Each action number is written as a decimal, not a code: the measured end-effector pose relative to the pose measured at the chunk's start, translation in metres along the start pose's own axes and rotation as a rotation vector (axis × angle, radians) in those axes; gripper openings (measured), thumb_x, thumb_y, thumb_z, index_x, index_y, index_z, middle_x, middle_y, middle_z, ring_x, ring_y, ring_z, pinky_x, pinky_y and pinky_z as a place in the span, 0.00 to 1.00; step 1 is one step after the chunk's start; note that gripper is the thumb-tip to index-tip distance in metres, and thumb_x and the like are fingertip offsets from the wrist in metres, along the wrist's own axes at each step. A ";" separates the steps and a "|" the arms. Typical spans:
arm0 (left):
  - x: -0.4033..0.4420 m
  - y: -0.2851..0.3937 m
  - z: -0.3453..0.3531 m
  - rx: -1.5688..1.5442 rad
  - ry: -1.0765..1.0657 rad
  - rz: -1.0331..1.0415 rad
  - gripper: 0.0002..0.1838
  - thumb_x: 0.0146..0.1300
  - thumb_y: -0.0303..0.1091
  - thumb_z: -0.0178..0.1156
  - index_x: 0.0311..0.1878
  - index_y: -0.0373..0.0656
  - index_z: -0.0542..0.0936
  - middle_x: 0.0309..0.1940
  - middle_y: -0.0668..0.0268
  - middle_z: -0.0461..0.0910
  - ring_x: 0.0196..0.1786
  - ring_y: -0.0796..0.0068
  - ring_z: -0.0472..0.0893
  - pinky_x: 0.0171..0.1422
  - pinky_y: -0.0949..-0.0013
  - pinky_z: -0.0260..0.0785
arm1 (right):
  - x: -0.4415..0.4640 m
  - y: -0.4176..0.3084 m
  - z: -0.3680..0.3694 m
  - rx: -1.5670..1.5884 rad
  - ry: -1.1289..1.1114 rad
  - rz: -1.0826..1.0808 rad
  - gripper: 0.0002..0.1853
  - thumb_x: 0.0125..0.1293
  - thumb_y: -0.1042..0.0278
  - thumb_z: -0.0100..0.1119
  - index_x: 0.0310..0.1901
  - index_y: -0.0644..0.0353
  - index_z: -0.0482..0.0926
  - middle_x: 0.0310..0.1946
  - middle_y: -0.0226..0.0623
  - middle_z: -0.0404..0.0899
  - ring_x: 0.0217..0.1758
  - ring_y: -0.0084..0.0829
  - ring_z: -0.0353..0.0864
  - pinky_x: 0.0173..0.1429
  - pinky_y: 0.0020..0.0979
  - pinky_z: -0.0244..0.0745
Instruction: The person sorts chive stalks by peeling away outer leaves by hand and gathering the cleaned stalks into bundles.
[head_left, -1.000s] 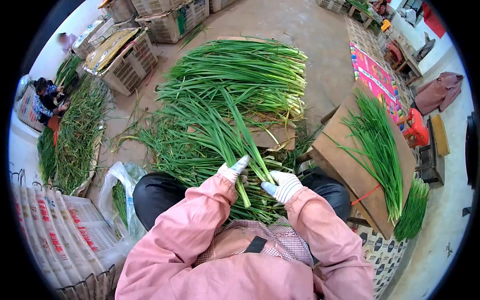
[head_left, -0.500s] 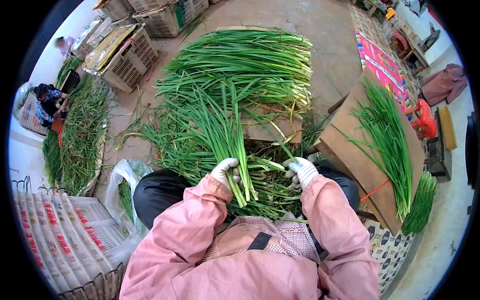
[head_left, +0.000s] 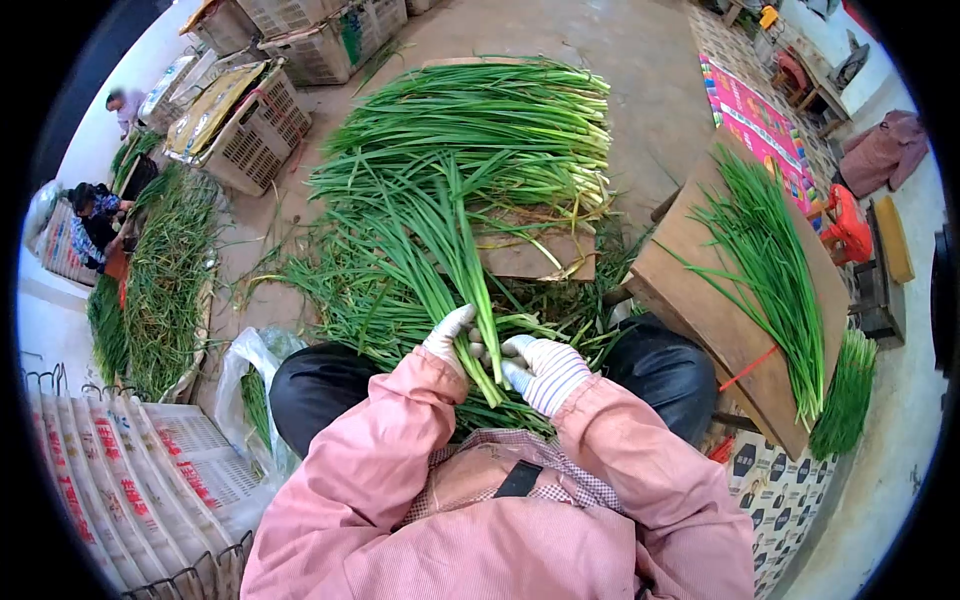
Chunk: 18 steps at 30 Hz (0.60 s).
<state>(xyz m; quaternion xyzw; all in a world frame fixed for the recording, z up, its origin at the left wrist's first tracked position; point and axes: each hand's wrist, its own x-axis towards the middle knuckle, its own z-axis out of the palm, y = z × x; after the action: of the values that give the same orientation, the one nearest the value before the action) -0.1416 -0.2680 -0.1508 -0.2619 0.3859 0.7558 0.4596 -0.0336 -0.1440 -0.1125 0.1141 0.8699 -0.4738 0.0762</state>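
In a pale work glove, my left hand is closed round the stems of a small bunch of garlic chives, whose green leaves fan out away from me. My right hand, in a striped white glove, is right beside it with bent fingers against the bunch's lower stems; its fingertips are partly hidden. Beyond my hands a large heap of chives covers a low wooden board, pale stem ends to the right. Loose leaves and trimmings lie beneath and around my knees.
At my right a slanted wooden board bears another row of chives. White plastic crates and a clear plastic bag are at my left. More crates stand far left, near a person beside a chive pile.
My right hand has moved left, from beside my right knee to the stems of the bunch in my left hand. A single stalk it held is no longer visible there.
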 end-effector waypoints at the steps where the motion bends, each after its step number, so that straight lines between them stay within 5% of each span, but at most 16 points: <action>1: -0.007 -0.001 -0.003 0.053 0.001 -0.013 0.16 0.49 0.46 0.64 0.30 0.42 0.77 0.15 0.69 0.70 0.16 0.74 0.68 0.22 0.71 0.65 | 0.000 0.001 0.001 -0.028 0.033 -0.027 0.12 0.56 0.72 0.54 0.42 0.63 0.75 0.28 0.38 0.79 0.30 0.26 0.78 0.38 0.26 0.72; 3: -0.006 -0.015 -0.027 0.124 -0.060 0.051 0.20 0.47 0.50 0.66 0.29 0.43 0.75 0.17 0.67 0.72 0.18 0.70 0.70 0.24 0.66 0.68 | 0.009 0.016 0.016 0.022 0.016 -0.031 0.12 0.55 0.73 0.54 0.41 0.63 0.75 0.28 0.38 0.79 0.30 0.25 0.78 0.36 0.26 0.72; 6: -0.023 -0.027 -0.027 0.404 -0.278 0.244 0.21 0.48 0.44 0.67 0.42 0.43 0.75 0.31 0.67 0.77 0.30 0.70 0.76 0.33 0.65 0.72 | 0.012 0.007 0.016 0.039 -0.006 0.052 0.11 0.54 0.72 0.55 0.40 0.64 0.75 0.27 0.39 0.79 0.29 0.25 0.78 0.35 0.26 0.72; 8: -0.025 -0.036 -0.034 0.275 -0.381 0.135 0.23 0.49 0.37 0.66 0.49 0.43 0.73 0.41 0.66 0.77 0.41 0.68 0.77 0.41 0.64 0.73 | 0.016 0.014 0.024 0.055 0.016 -0.019 0.11 0.55 0.70 0.55 0.40 0.64 0.75 0.27 0.39 0.80 0.28 0.24 0.77 0.34 0.26 0.72; 12: -0.030 -0.019 -0.044 0.173 -0.456 -0.090 0.18 0.51 0.32 0.63 0.46 0.40 0.74 0.38 0.61 0.78 0.40 0.62 0.79 0.45 0.59 0.73 | 0.015 0.004 0.016 0.057 0.016 -0.076 0.11 0.54 0.70 0.56 0.39 0.64 0.75 0.25 0.38 0.79 0.28 0.24 0.77 0.35 0.26 0.73; 13: -0.028 -0.023 -0.040 0.143 -0.333 0.019 0.16 0.50 0.31 0.62 0.44 0.39 0.74 0.35 0.59 0.78 0.38 0.61 0.79 0.45 0.57 0.73 | 0.014 -0.003 0.008 0.073 0.015 -0.050 0.11 0.54 0.70 0.57 0.39 0.63 0.75 0.24 0.36 0.78 0.27 0.23 0.76 0.35 0.25 0.73; 16: -0.052 -0.020 -0.035 0.016 -0.217 -0.111 0.15 0.50 0.31 0.63 0.42 0.40 0.74 0.34 0.60 0.78 0.33 0.64 0.79 0.39 0.58 0.75 | 0.013 -0.006 -0.003 0.074 0.050 0.004 0.10 0.55 0.69 0.58 0.38 0.61 0.75 0.25 0.35 0.78 0.27 0.22 0.74 0.34 0.25 0.72; 18: -0.052 -0.018 -0.041 0.018 -0.185 -0.085 0.14 0.52 0.32 0.62 0.42 0.41 0.74 0.35 0.59 0.78 0.32 0.66 0.79 0.35 0.61 0.76 | 0.016 0.000 -0.008 -0.026 0.066 -0.008 0.18 0.55 0.68 0.57 0.48 0.58 0.72 0.27 0.39 0.78 0.27 0.26 0.75 0.35 0.27 0.72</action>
<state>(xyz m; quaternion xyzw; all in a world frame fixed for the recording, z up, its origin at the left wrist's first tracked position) -0.1008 -0.3226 -0.1415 -0.2029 0.3369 0.7532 0.5273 -0.0489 -0.1353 -0.1124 0.1252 0.8785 -0.4586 0.0468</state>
